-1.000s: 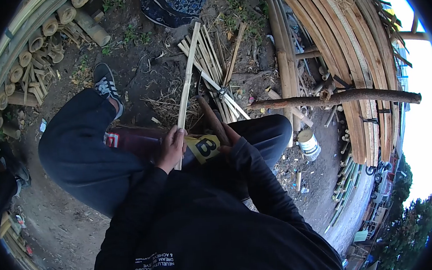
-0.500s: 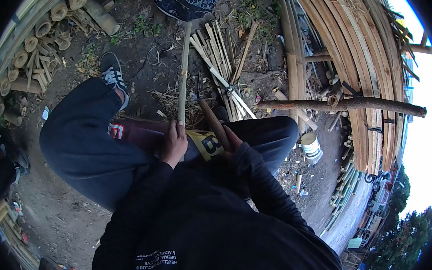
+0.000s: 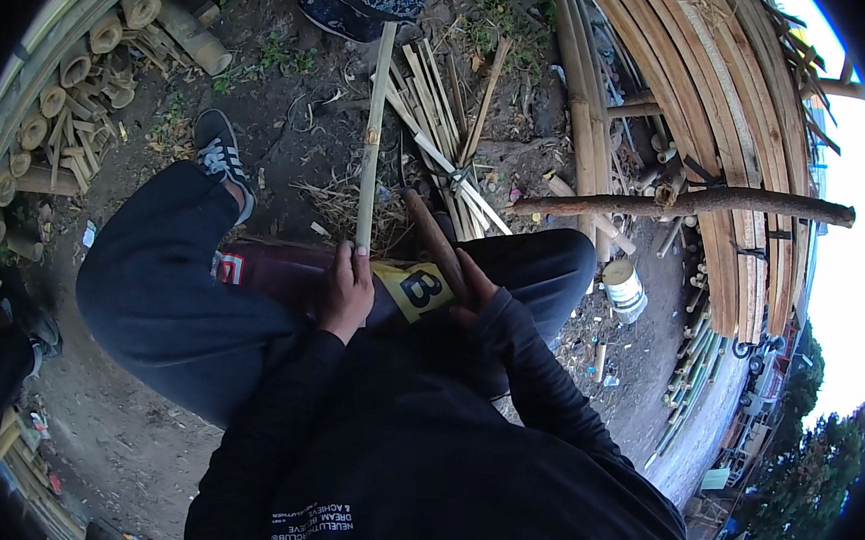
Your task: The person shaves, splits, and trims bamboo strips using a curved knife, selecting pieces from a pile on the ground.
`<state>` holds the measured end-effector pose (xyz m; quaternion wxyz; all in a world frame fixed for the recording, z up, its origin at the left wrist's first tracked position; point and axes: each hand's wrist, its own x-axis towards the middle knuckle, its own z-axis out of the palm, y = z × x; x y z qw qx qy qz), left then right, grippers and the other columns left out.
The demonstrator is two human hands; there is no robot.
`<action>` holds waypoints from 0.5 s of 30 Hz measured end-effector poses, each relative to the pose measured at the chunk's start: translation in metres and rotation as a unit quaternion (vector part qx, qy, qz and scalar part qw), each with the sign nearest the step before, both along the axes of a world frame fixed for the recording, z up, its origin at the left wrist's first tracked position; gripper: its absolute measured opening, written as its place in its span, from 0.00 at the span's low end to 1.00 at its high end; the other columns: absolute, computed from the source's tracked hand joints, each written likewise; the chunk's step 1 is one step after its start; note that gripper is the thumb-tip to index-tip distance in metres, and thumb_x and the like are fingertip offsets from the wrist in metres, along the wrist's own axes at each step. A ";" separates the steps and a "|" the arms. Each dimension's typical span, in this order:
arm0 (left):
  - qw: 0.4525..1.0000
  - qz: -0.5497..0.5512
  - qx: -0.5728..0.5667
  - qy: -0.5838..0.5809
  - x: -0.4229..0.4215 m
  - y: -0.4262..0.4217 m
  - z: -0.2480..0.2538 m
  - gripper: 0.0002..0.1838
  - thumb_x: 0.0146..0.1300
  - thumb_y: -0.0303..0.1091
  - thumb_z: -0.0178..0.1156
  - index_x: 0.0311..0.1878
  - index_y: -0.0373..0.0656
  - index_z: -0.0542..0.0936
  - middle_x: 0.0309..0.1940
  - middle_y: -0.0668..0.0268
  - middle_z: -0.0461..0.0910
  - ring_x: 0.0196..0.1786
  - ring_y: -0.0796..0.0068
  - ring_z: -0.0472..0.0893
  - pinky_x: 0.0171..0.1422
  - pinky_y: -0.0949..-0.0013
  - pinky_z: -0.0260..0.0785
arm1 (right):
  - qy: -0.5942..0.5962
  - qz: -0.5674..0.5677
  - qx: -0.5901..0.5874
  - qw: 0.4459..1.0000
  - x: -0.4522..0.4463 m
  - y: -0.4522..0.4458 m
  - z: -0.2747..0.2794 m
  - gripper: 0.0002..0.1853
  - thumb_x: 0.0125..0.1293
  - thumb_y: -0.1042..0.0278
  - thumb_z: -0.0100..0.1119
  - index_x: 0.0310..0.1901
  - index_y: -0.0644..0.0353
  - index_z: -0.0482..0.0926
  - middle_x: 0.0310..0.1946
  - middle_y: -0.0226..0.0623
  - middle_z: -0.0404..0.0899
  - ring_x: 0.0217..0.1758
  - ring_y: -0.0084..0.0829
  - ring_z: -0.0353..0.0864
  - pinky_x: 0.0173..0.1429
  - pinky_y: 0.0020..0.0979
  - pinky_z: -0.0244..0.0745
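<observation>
My left hand (image 3: 347, 294) is closed around the lower end of a long, pale bamboo strip (image 3: 371, 139). The strip points away from me, over a heap of shavings (image 3: 333, 212). In my right hand (image 3: 476, 289) is the thick wooden handle of a knife (image 3: 433, 238), tilted forward and left. Its thin blade cannot be made out now; a curved blade showed a moment earlier. Across my lap lies a dark red cover (image 3: 288, 280) with a yellow part lettered "B" (image 3: 419, 289). Just beyond the knife, a tied bundle of split bamboo strips (image 3: 432, 119) rests on the ground.
Cut bamboo tubes (image 3: 72, 64) are stacked at the upper left. Long bamboo slats (image 3: 719, 130) lean at the right, with a rough wooden pole (image 3: 689, 202) across them. A white bucket (image 3: 625, 292) stands by my right knee. Another person's shoe (image 3: 46, 332) shows at far left.
My right hand has shifted slightly, and the knife's curved blade no longer shows clearly. The bamboo strip's far end has moved up and a little right. My left hand keeps its hold.
</observation>
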<state>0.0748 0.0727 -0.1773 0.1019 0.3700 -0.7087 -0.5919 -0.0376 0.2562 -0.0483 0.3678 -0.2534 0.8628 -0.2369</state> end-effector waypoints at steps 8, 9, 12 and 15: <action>0.976 -0.005 0.184 -0.121 -0.004 -0.005 0.014 0.12 0.72 0.41 0.46 0.42 0.42 0.70 0.26 0.48 0.78 0.30 0.41 0.78 0.31 0.47 0.68 | 0.058 0.061 0.050 0.995 -0.002 -0.016 0.003 0.46 0.56 0.68 0.62 0.74 0.48 0.47 0.51 0.58 0.77 0.51 0.54 0.80 0.51 0.43 0.76; 0.979 -0.007 0.155 -0.128 -0.005 -0.004 0.012 0.11 0.71 0.39 0.47 0.42 0.41 0.70 0.27 0.47 0.78 0.31 0.41 0.78 0.33 0.46 0.69 | 0.056 0.062 0.052 0.995 -0.005 -0.020 0.004 0.46 0.56 0.68 0.62 0.74 0.48 0.47 0.51 0.58 0.77 0.51 0.54 0.80 0.51 0.43 0.76; 0.989 -0.014 0.078 -0.128 -0.004 0.001 -0.011 0.09 0.69 0.36 0.48 0.43 0.40 0.70 0.30 0.45 0.78 0.33 0.39 0.78 0.36 0.46 0.70 | 0.113 0.132 0.143 0.974 -0.015 -0.040 0.012 0.44 0.58 0.67 0.58 0.74 0.45 0.46 0.44 0.56 0.78 0.46 0.53 0.81 0.48 0.49 0.77; 0.992 -0.027 0.010 -0.123 -0.003 0.004 -0.022 0.08 0.67 0.33 0.49 0.43 0.39 0.69 0.31 0.43 0.77 0.34 0.38 0.77 0.38 0.45 0.69 | 0.155 0.193 0.218 0.944 -0.029 -0.068 0.021 0.41 0.60 0.68 0.54 0.74 0.44 0.47 0.37 0.52 0.78 0.41 0.51 0.82 0.42 0.51 0.78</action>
